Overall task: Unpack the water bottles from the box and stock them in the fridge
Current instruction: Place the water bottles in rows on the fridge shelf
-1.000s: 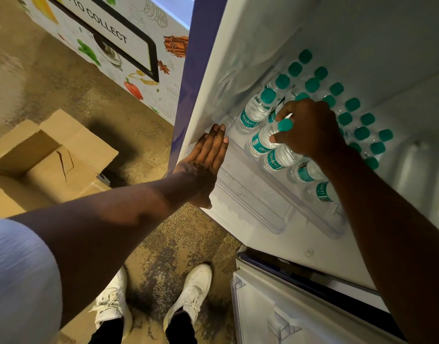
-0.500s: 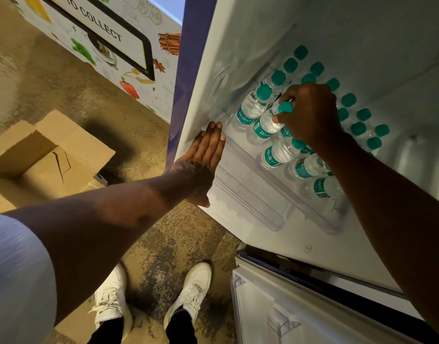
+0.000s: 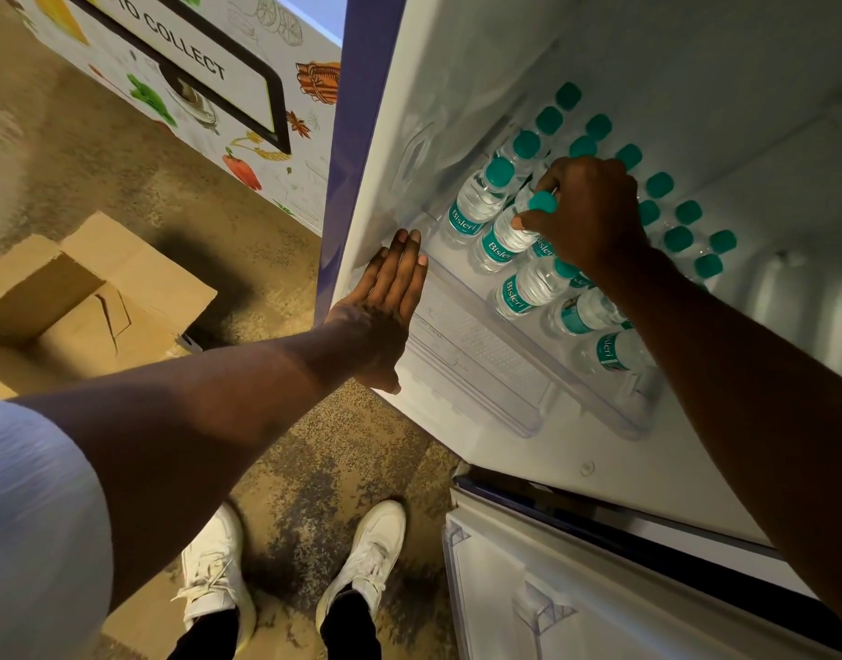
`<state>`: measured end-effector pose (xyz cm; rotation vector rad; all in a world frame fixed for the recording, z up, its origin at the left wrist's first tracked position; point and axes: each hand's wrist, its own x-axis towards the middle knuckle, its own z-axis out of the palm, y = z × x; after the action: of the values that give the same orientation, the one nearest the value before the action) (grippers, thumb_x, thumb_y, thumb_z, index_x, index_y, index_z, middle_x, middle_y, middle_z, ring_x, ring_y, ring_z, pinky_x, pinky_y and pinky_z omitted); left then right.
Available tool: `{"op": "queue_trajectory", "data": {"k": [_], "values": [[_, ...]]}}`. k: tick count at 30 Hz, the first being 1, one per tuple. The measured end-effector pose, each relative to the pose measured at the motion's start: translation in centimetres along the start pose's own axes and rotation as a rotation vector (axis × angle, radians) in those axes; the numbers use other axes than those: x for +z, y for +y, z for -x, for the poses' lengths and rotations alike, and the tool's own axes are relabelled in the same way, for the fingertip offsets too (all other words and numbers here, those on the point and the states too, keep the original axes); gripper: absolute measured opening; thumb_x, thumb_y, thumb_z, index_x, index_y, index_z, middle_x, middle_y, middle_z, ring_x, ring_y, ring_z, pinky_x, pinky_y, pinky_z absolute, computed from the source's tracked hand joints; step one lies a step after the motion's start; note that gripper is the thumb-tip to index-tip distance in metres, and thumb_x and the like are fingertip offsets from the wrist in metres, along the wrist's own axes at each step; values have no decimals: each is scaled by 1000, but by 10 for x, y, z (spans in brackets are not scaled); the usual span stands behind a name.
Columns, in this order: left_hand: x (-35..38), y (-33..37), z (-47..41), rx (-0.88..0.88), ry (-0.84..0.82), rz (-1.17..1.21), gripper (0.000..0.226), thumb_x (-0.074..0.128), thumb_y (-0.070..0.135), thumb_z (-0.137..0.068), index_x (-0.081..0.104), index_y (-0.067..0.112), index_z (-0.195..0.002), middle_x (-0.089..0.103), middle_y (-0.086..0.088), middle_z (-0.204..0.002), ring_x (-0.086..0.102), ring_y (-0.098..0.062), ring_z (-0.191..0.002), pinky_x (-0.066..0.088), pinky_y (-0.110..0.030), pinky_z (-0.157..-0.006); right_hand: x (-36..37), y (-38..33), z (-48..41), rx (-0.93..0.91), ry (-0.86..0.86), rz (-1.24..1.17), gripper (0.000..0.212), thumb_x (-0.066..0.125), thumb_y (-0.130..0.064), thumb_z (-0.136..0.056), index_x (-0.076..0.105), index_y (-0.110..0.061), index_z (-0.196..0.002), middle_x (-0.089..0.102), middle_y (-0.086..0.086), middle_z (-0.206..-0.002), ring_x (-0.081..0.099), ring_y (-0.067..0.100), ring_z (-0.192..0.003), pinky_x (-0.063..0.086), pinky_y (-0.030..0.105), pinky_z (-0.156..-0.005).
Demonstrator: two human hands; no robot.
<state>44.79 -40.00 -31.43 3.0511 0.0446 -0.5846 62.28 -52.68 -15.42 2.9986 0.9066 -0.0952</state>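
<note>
Inside the open white fridge, several small water bottles with teal caps stand in rows on a clear shelf. My right hand grips the neck of one bottle in the front row, second from the left. My left hand lies flat with straight fingers against the shelf's front left edge. The brown cardboard box sits open on the floor to the left.
A printed panel with vegetable drawings stands behind the box. The fridge's blue side edge rises beside my left hand. A lower fridge compartment is at the bottom right. My white shoes stand on the mottled carpet.
My right hand has carried the gripped bottle back and left into the front row beside the leftmost bottle. My left hand has stayed flat on the shelf edge.
</note>
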Motion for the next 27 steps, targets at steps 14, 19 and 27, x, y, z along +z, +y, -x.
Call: {"op": "queue_trajectory", "data": {"k": [14, 19, 27], "values": [[7, -3, -2, 18, 43, 44, 168, 76, 83, -68, -44, -4, -147, -45, -30, -159, -37, -49, -149, -11, -60, -127, 26, 27, 74, 109, 107, -142, 44, 80, -34, -90, 69, -14, -127, 73, 12, -123, 71, 27, -110, 57, 38, -95], [3, -3, 0, 13, 28, 52, 168, 77, 82, -68, -44, -3, -148, -45, -28, -160, -38, -46, -149, -18, -56, -122, 29, 33, 60, 94, 161, -92, 38, 80, -31, -90, 73, -7, -119, 74, 14, -117, 70, 29, -108, 54, 35, -90], [3, -5, 3, 49, 87, 59, 167, 81, 77, -66, -36, -5, -153, -40, -30, -162, -32, -48, -152, -10, -57, -128, 20, 39, 43, 51, 169, -75, 40, 82, -27, -90, 72, -4, -121, 74, 13, -121, 71, 27, -110, 54, 33, -96]]}}
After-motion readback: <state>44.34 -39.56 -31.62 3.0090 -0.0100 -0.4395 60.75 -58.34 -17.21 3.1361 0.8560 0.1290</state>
